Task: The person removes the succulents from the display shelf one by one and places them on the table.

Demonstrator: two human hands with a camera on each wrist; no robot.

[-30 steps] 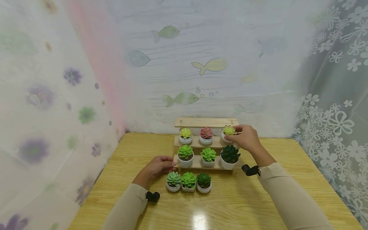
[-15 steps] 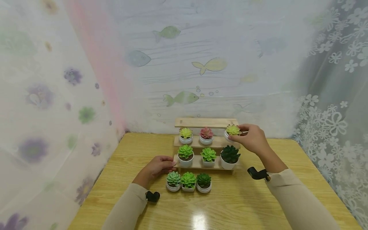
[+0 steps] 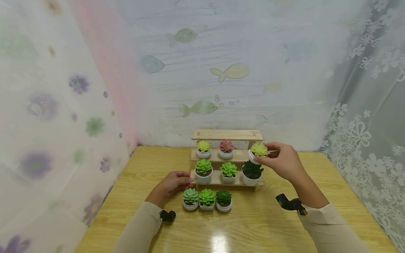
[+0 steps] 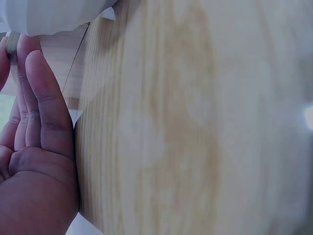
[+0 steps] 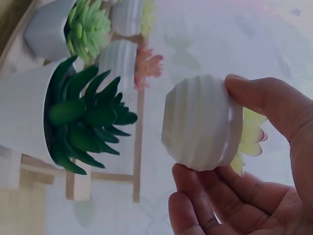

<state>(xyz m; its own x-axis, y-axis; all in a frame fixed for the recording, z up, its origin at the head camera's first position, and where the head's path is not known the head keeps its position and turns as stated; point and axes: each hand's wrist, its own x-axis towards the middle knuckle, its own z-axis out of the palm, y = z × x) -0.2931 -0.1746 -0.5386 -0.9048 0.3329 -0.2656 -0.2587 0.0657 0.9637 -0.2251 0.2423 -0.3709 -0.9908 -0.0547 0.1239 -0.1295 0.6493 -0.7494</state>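
Observation:
My right hand [image 3: 282, 162] grips a small white ribbed pot [image 5: 203, 122] with a yellow-green succulent [image 3: 260, 149], thumb on one side and fingers on the other. It is lifted off the shelf, in front of the middle board's right end and partly over the dark green succulent [image 3: 252, 170]. At the stand's left, my left hand [image 3: 175, 182] pinches the end of the lowest board of the wooden tiered stand [image 3: 240, 178]; the board's edge [image 4: 13, 46] shows between thumb and fingers in the left wrist view.
Left on the middle tier are a yellow succulent [image 3: 204, 147] and a red one [image 3: 226, 147]. Two bright green succulents [image 3: 203, 167] share the lowest tier with the dark one. Three more potted succulents [image 3: 207, 199] line the table [image 3: 253, 225] in front. A patterned curtain [image 3: 269, 88] hangs behind.
My right hand has lifted the yellow-green potted succulent off the right end of the middle tier, drawing it right and toward me. The left hand has stayed at the stand.

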